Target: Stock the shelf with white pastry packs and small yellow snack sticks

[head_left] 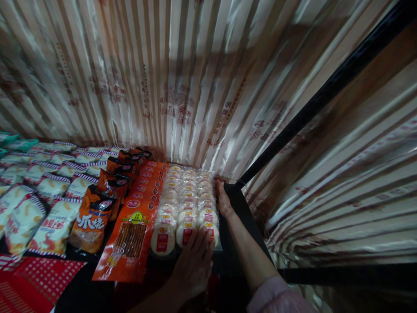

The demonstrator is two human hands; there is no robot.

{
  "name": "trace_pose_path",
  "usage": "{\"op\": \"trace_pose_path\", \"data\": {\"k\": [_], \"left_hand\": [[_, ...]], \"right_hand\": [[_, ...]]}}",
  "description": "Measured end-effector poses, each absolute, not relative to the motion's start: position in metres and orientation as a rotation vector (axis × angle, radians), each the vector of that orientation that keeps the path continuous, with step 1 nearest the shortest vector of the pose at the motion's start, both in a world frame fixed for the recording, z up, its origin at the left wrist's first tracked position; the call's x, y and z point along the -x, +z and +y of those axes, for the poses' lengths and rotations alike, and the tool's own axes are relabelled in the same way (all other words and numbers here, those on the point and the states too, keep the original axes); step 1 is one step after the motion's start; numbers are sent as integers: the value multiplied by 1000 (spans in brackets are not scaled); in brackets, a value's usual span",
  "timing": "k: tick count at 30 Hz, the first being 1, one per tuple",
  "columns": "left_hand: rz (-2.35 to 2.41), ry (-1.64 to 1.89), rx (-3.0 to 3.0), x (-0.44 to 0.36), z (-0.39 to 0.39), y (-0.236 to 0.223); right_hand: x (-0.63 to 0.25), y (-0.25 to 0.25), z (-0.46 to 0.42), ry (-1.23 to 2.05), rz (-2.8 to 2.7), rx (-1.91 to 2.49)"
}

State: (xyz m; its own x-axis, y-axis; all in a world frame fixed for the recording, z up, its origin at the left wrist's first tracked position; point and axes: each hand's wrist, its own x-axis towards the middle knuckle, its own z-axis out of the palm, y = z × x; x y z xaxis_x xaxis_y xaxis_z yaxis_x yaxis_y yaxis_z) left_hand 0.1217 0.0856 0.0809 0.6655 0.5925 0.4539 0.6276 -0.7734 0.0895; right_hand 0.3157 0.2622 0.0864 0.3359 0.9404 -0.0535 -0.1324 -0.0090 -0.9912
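Note:
Three rows of round white crackers (188, 204) in clear wrappers with red and yellow labels stand packed upright on a black shelf (233, 234). My left hand (195, 261) lies against their front end, its fingers stretched out over the nearest packs. Along the right side of the rows, toward the back, my right hand (223, 198) rests with its fingers extended; part of it is hidden by its own angle. Neither hand grips a pack. Directly left of the crackers lie overlapping long orange packets (135, 221), the front one showing brown sticks.
Further left are orange and black snack bags (87, 224), then several rows of white snack bags (54, 221). A red plastic basket (48, 278) sits at the lower left. Pleated printed curtain (182, 87) hangs behind, and a black post (312, 104) slants up at right.

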Motion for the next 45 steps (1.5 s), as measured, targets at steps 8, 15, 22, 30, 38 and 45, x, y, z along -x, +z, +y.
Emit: {"op": "trace_pose_path", "data": {"k": [8,15,22,30,38,45], "left_hand": [[-1039,-688,2855,-122,86,83],[-1033,-697,2818,-122,85,85],[-1025,-664,2831,-121,86,86],[-1024,-686,2836,-121,86,86],[-1019,-679,2830,-121,86,88],[-1012,-668,2808,-122,86,90]], "right_hand": [[-312,103,278,1177,-865,1242],[-314,102,280,1172,-835,1224],[-309,103,282,1256,-778,1221],[-310,102,282,1254,-805,1273],[-309,103,281,1193,-808,1263],[-307,104,280,1293,-767,1278]]}}
